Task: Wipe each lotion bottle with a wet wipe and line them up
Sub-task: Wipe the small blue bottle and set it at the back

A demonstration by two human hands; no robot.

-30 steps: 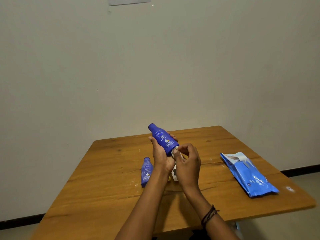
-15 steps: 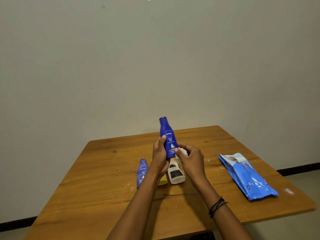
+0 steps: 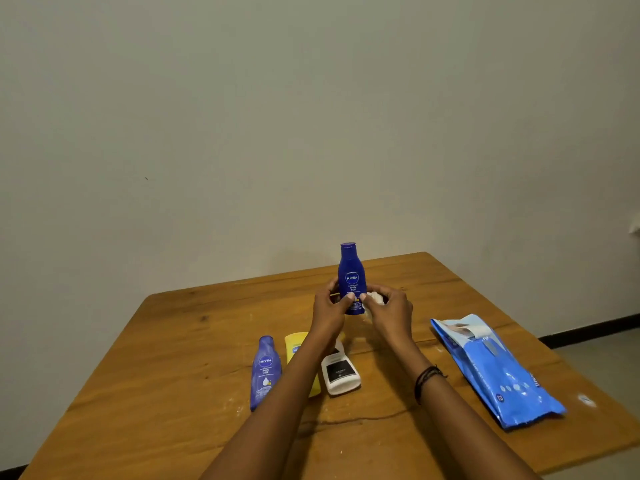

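My left hand grips the upright Nivea Body Milk bottle over the tabletop, right hand pinching the balled wet wipe at its lower side; best rotate bottle, wiping upward.

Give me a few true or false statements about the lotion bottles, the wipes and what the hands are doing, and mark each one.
1. The left hand holds a dark blue bottle upright, cap on top. True.
2. The right hand holds a white wipe against that bottle's side. True.
3. The wipe pack lies left of the bottles. False: it lies on the right side of the table.
4. The yellow bottle is in the right hand. False: it lies on the table.
5. Only one blue bottle is in view. False: a second, lighter blue bottle lies on the table.
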